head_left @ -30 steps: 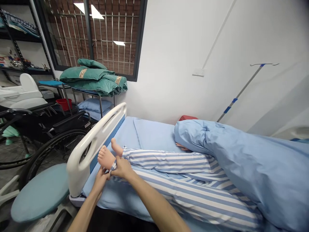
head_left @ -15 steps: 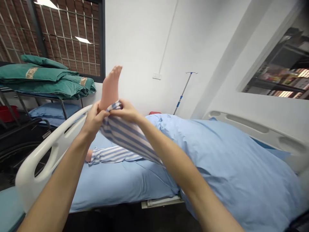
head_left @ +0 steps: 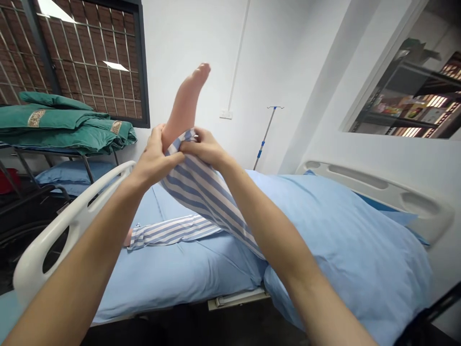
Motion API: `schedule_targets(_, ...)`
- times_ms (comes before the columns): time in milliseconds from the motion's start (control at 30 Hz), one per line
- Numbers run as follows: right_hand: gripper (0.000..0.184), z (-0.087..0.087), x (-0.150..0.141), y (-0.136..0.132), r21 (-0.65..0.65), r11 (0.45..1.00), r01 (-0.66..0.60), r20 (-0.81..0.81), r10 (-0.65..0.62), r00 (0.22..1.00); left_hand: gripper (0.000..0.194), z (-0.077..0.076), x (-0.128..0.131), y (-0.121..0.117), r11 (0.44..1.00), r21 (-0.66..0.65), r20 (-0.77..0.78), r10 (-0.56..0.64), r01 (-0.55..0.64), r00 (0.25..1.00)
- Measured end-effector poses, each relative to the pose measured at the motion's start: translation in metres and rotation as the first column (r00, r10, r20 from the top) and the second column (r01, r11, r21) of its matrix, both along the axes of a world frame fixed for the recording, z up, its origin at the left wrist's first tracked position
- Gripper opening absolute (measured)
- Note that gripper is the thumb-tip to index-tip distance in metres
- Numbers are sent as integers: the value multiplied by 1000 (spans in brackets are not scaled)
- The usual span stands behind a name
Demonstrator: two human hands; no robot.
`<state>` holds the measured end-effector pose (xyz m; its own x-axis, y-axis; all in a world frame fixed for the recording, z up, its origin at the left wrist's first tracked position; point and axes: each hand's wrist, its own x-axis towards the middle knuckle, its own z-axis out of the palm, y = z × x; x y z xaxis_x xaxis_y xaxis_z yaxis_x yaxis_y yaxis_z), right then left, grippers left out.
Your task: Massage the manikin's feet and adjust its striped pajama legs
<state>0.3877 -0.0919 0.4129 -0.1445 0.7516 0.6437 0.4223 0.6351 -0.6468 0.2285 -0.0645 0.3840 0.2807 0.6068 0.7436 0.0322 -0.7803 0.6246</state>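
Observation:
A bare, smooth foot (head_left: 185,103), like a manikin's, points upward over the bed on a raised leg in blue-and-white striped trousers (head_left: 209,192). My left hand (head_left: 155,156) is wrapped round the ankle from the left, its thumb lying across the trouser cuff. From the right, my right hand (head_left: 206,148) grips the cuff (head_left: 183,138), fingers bent over the cloth. The other striped trouser leg (head_left: 176,230) lies flat on the blue sheet (head_left: 173,269), its foot mostly hidden behind my left forearm.
A blue quilt (head_left: 345,230) covers the bed's right part. White end boards stand at the left (head_left: 39,245) and right (head_left: 378,185). Behind are a drip stand (head_left: 264,139) and folded green bedding (head_left: 65,125) on a rack; a wheelchair (head_left: 32,226) is at left.
Both hands and the held leg have risen and shifted right, with the foot now tilting more to the right. The view has turned slightly. Both hands keep their hold.

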Motion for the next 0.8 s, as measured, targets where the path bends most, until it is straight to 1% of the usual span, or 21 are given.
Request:
schedule_targets(100,41,-22,-23,15,8,1000,-16,55,15,998,79,-18,-25,1,993,-115,-20,27,-29,999)
schedule_targets(200,47,-51,-52,29,-11,1000,-12,148,13,989,71,-47,-59,4,961,-264,-53,76,-87,996)
schedule_targets(267,53,-75,-76,38,-54,997,46,228,-33,973,60,-74,-85,11,925,-350,-74,134,-151,988)
schedule_targets(300,58,-88,-88,43,-81,993,89,271,-64,960,53,-90,-98,15,908,-386,-73,147,-164,986)
schedule_targets(333,63,-103,-101,47,-111,985,130,316,-89,945,44,-107,-110,19,887,-436,-63,141,-154,988)
schedule_targets(367,66,-119,-113,50,-144,976,166,360,-105,927,38,-127,-121,24,862,-492,-5,136,-121,991)
schedule_targets(400,69,-136,-126,53,-186,965,187,404,-98,909,33,-147,-131,27,819,-567,59,140,-83,988)
schedule_targets(433,71,-154,-137,55,-233,952,199,443,-79,893,29,-169,-140,30,747,-662,116,178,-57,977)
schedule_targets(467,72,-173,-149,56,-269,944,191,468,-46,882,23,-191,-148,32,665,-746,170,241,-34,956)
schedule_targets(500,72,-193,-159,56,-304,935,182,488,-11,873,15,-214,-155,32,582,-813,209,329,-23,921)
schedule_targets(533,66,-212,-169,54,-326,929,177,501,11,865,10,-236,-161,31,499,-866,213,376,-3,902)
schedule_targets(567,59,-231,-178,52,-335,928,163,507,32,861,7,-258,-166,29,433,-902,198,420,-4,886)
schedule_targets(633,46,-263,-193,45,-378,911,165,533,68,844,6,-298,-175,21,354,-935,161,453,-12,877)
schedule_targets(667,40,-276,-199,41,-399,900,177,546,78,834,5,-316,-178,15,318,-948,141,445,-9,884)
schedule_targets(700,35,-285,-204,37,-419,887,192,558,85,826,6,-332,-181,9,297,-955,116,414,-14,903)
schedule_targets(733,31,-291,-208,33,-431,879,204,565,86,820,7,-345,-183,3,284,-958,77,396,-43,915)
schedule_targets(767,27,-293,-210,29,-434,877,205,566,88,820,9,-356,-185,-2,278,-958,41,379,-71,924)
schedule_targets(800,24,-291,-211,25,-429,883,192,560,94,823,11,-364,-186,-8,272,-957,10,370,-99,929)
